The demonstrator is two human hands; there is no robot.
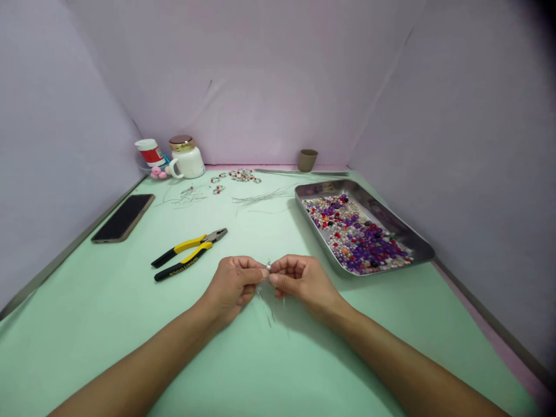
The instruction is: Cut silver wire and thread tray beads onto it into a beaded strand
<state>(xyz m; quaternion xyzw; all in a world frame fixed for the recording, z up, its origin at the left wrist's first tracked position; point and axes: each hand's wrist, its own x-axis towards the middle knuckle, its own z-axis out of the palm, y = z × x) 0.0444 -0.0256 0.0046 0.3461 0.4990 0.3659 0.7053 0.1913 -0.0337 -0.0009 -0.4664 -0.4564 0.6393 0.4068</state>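
Pinching a tiny pale bead [268,266] on thin wire [270,310] between them, left hand [232,285] and right hand [299,281] meet near centre; light, slippery, bendable, best gripped beside the bead.

The only lettering in view stands on the pliers [190,253], along the lower black-and-yellow handle, printed in yellow capitals on the black sleeve; the letters are too small and too slanted to spell out with any certainty; the red-and-white cup [149,152] at the far left corner of the desk [108,324] carries a red band that may bear print, but nothing on it can be read; the white mug [187,159], the phone [124,217] and the metal tray [417,246] show no legible marks.
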